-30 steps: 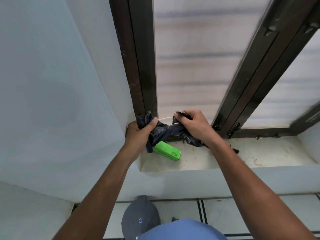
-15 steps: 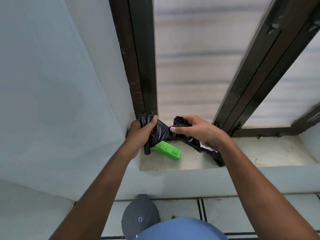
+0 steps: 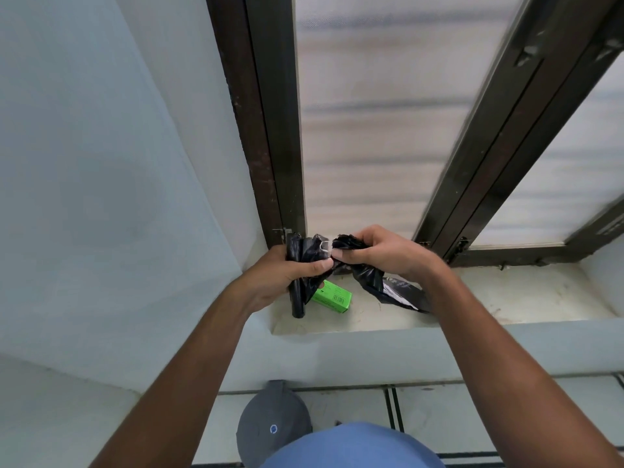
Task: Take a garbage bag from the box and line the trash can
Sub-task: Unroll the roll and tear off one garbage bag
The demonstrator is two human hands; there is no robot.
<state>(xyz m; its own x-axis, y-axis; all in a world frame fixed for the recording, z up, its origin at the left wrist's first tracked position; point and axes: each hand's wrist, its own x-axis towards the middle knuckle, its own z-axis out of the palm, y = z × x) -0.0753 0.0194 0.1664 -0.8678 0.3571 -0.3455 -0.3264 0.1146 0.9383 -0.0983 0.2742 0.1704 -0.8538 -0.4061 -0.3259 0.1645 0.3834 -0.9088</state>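
Garbage bag betw. left hand & right hand.

Two hands; one box (green)

pale wall, frosted window, stained sill

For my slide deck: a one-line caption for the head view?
Left hand and right hand pull a black garbage bag apart above a green box.
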